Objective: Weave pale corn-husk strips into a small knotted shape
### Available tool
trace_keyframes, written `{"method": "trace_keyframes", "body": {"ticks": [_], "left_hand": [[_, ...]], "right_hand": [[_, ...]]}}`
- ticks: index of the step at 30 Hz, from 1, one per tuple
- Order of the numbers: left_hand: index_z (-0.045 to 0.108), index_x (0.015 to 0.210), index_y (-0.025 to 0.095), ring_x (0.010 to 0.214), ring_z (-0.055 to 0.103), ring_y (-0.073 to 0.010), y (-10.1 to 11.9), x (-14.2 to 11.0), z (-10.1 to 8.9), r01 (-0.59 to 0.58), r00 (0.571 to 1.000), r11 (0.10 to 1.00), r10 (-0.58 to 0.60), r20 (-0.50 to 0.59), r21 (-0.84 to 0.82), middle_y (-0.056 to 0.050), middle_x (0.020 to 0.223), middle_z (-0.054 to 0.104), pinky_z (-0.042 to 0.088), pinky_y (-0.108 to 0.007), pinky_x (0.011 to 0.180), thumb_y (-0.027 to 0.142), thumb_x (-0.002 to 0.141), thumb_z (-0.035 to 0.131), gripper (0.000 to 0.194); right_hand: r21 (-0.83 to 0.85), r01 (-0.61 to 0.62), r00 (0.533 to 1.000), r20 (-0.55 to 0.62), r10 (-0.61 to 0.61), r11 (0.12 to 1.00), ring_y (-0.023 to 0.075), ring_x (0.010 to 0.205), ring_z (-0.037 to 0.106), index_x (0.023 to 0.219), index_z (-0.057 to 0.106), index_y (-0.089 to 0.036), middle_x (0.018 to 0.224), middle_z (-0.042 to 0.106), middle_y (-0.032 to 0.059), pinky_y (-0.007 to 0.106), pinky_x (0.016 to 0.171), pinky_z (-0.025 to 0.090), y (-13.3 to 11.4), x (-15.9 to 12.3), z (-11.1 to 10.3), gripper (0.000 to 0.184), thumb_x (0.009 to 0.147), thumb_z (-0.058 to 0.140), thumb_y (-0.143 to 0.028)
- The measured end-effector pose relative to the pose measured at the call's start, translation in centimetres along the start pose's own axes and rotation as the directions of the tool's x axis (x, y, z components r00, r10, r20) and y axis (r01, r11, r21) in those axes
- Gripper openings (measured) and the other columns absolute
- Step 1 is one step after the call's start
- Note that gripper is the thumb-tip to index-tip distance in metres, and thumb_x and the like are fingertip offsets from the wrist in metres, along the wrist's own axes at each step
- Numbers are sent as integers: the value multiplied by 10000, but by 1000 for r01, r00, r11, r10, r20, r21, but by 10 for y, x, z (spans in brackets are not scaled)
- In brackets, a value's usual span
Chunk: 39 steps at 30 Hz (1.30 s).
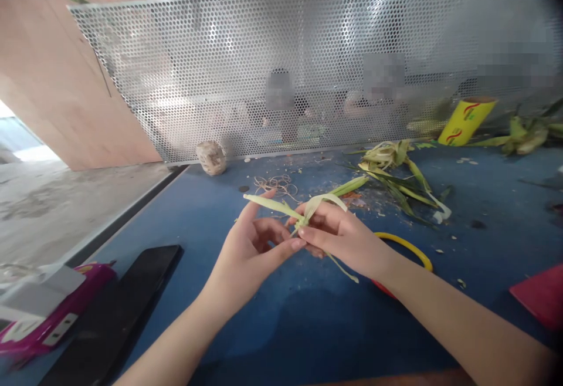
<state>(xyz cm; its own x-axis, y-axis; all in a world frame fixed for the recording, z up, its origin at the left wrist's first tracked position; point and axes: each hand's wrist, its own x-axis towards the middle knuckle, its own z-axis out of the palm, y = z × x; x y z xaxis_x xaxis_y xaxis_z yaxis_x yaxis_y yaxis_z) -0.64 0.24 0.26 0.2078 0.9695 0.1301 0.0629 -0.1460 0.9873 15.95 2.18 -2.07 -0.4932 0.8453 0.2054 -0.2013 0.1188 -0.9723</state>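
Note:
Pale green corn husk strips (314, 204) cross in a small knot between my two hands, over the middle of the blue table. My right hand (338, 230) pinches the knot with thumb and fingers. From the left, my left hand (250, 251) curls around, its thumb tip close to the knot and its fingers closed on the husk. One strip sticks out to the upper left over the left fingers, and a thin end hangs below the right hand. Partly hidden under my right forearm lies a yellow and red loop (407, 245), perhaps scissor handles.
Loose corn husks (391, 169) and tangled string (277, 185) lie beyond my hands. A perforated metal screen (246, 51) borders the back, with people behind it. Also on the table are a yellow roll (466, 122), a wrapped roll (211, 157), a black phone (118, 310) and a purple power strip (57, 327).

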Motion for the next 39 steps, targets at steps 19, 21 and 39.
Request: {"method": "trace_keyframes", "body": {"ticks": [19, 21, 39], "left_hand": [[256, 1336, 146, 551, 515, -87, 2, -2, 2, 26, 988, 996, -13, 156, -82, 37, 633, 583, 437, -209, 514, 200, 817, 577, 613], [258, 1337, 146, 554, 529, -88, 3, -3, 1, 35, 986, 995, -18, 164, -97, 37, 637, 580, 452, -213, 528, 192, 815, 577, 613], [177, 1343, 293, 845, 545, -161, -18, -9, 6, -278, 942, 914, 319, -101, 295, -70, 1120, 429, 481, -265, 564, 210, 754, 609, 735]], "right_hand": [[148, -19, 998, -64, 29, 989, 42, 449, 370, 781, 512, -168, 548, 435, -74, 190, 429, 293, -1, 5, 1, 223, 778, 653, -341], [149, 4, 998, -62, 6, 989, 44, 449, 371, 780, 515, -171, 542, 439, -74, 191, 433, 299, -2, 5, 0, 209, 783, 652, -329], [-448, 55, 964, -210, -165, 892, 126, 613, 582, 801, 702, -216, 662, 638, -2, 237, 563, 449, -14, -1, -3, 189, 841, 553, -324]]}}
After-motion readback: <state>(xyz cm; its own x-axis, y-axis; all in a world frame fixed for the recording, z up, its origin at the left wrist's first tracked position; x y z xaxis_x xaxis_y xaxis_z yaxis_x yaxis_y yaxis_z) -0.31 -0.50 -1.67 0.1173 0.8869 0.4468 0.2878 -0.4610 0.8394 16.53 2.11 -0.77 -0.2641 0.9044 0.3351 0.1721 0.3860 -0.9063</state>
